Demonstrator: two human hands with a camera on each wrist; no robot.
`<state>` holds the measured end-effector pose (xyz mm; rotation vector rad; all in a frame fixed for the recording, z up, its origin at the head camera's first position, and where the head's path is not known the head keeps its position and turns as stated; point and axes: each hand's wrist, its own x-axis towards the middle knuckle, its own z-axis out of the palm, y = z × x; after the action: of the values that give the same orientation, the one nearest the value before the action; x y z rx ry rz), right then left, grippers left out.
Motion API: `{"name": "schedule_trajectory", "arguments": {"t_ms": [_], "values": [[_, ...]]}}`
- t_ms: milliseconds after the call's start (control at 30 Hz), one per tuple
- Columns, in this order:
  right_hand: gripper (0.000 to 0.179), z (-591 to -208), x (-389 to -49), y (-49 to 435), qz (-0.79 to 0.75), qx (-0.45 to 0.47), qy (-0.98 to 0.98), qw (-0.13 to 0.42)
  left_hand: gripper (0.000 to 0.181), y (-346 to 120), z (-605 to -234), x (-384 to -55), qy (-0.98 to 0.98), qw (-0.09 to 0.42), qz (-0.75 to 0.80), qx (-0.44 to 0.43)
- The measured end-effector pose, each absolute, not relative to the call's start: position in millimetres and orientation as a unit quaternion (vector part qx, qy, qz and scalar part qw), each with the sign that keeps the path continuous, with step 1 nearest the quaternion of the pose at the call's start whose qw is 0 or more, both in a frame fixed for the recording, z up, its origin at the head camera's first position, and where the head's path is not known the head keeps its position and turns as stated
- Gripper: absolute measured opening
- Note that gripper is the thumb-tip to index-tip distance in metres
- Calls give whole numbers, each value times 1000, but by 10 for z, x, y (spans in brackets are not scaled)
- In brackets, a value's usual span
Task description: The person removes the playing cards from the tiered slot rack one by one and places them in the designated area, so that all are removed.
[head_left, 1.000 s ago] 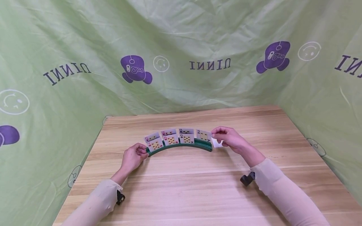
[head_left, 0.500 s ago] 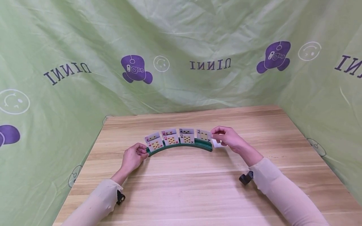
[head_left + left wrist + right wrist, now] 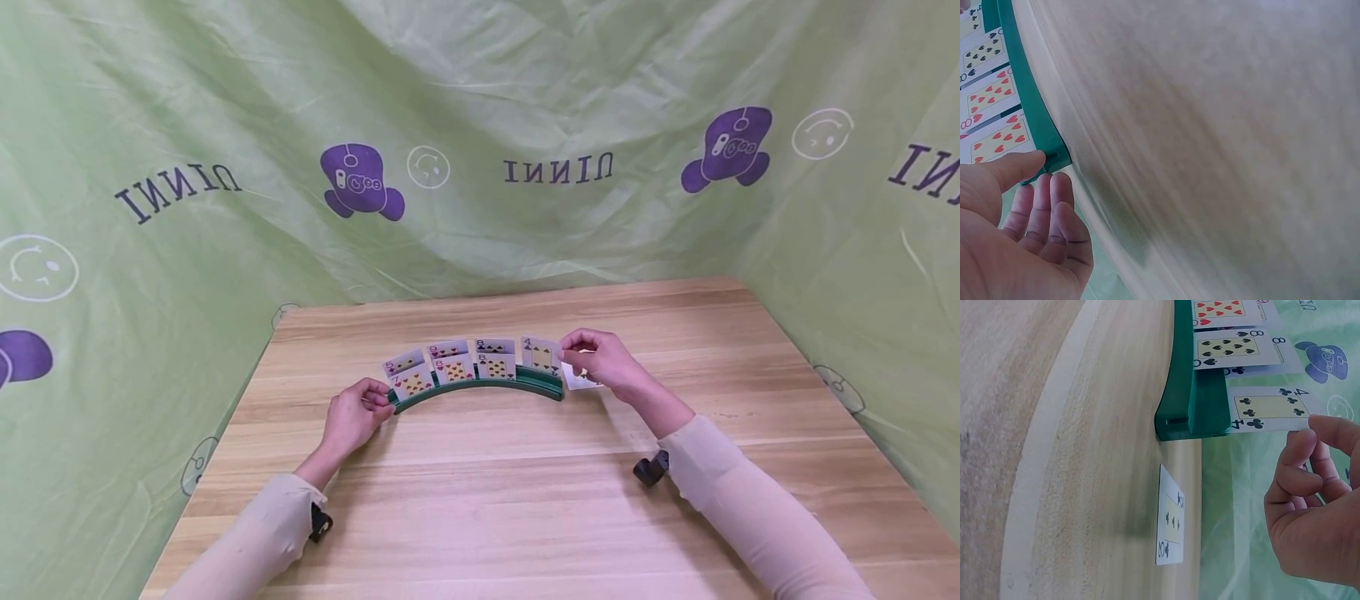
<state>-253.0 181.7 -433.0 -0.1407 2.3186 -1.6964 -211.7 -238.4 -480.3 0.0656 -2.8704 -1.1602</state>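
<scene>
While the left fingers (image 3: 1039,209) pinch the green rack (image 3: 480,385) at its eight-o'clock end, the right fingers (image 3: 1337,433) hold the four of clubs (image 3: 1269,411) at two o'clock, apparently seating or freeing it, calling for a straight slide.

Right hand (image 3: 603,364) pinches four (image 3: 537,357) at card rack (image 3: 540,382)

The green card rack lies toward the tabletop's (image 3: 487,500) far edge, its cards (image 3: 453,368) in two rows, the four at the end toward the right edge. The left hand (image 3: 355,414) holds the end toward the left edge. A loose card (image 3: 576,382) lies partly hidden by the right hand.
</scene>
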Motion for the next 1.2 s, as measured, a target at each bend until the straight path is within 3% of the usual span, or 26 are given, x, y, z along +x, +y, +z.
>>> {"name": "schedule_trajectory", "arguments": {"t_ms": [533,1200], "values": [[26,-4266,-2599,1860,-593,-37,800,86,27,-2388,-4807,-2100,-927,22,-375,20],[33,-4270,-2677,1997,-592,8,799,107,27,-2391,-4820,-2106,-925,22,-378,26]]}}
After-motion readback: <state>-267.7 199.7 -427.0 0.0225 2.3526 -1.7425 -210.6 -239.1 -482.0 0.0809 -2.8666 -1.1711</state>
